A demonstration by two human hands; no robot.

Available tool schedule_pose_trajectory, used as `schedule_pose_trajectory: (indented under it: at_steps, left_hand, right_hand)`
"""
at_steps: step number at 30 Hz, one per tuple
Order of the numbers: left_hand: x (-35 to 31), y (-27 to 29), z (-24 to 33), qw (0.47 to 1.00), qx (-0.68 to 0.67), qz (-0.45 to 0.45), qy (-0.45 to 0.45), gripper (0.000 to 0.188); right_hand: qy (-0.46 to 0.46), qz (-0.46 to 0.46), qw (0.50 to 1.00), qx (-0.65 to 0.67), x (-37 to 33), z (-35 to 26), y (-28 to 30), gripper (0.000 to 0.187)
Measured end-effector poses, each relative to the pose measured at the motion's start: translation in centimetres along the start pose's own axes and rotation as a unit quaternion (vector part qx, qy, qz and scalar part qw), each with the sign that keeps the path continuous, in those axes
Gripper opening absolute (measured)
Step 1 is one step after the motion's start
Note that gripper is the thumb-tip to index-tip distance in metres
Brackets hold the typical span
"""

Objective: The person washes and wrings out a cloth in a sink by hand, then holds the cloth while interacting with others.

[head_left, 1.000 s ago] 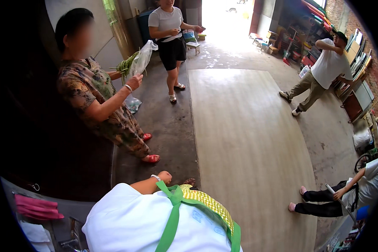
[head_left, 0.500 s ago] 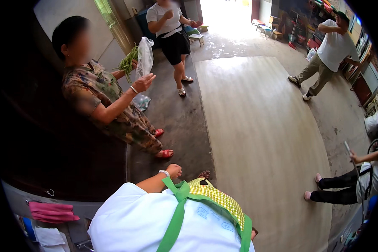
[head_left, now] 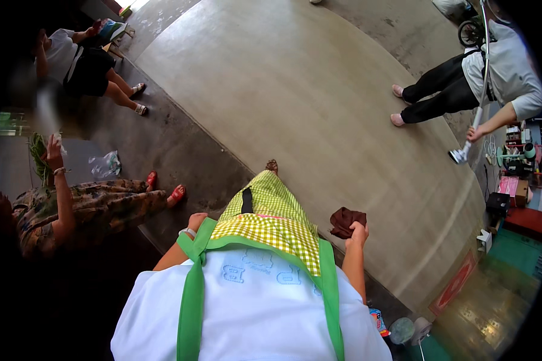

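Note:
A crumpled dark brown cloth (head_left: 345, 221) hangs from my right hand (head_left: 358, 233), whose fingers are closed on its edge, out over the beige floor sheet. My left hand (head_left: 197, 221) is curled into a loose fist beside my apron, and nothing shows in it. I wear a yellow-green checked apron (head_left: 271, 240) with green straps over a white shirt. One of my feet (head_left: 272, 165) steps out beyond the apron's hem.
A broad beige sheet (head_left: 295, 78) covers the floor. At right a co-worker holds a long pole with a flat cleaning head (head_left: 459, 155). At left one person holds long green beans (head_left: 40, 157) near a plastic bag (head_left: 106, 165); another stands farther off. Boxes (head_left: 515, 189) line the right side.
My view has swung to the right and down. My right hand with the brown cloth has come into sight. The co-worker's pole now shows its cleaning head.

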State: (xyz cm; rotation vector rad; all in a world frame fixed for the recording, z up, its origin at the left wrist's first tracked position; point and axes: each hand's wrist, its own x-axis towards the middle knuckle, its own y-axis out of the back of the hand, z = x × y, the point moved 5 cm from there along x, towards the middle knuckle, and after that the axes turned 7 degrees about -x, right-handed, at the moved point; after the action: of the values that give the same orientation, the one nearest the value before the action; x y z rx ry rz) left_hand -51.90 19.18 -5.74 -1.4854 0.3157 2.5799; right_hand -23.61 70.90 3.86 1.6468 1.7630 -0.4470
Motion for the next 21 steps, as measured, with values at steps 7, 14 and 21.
schedule_pose_trajectory:
  at_steps: [7, 14, 21]
  left_hand:
    - [1.9, -9.2, 7.7, 0.996, -0.008, 0.089, 0.027, 0.017]
    - [10.6, -24.9, 10.7, 0.99, -0.109, 0.088, 0.027, 0.014]
    - [4.7, -37.7, 22.7, 0.987, -0.102, -0.014, -0.127, 0.02]
  right_hand:
    - [0.029, -0.086, 0.993, 0.079, 4.7, -8.6, -3.7, 0.021]
    - [0.095, -0.161, 0.982, -0.042, 11.4, -19.3, -9.0, 0.031]
    - [0.143, -0.263, 0.952, -0.071, 17.2, -29.2, -13.9, 0.04]
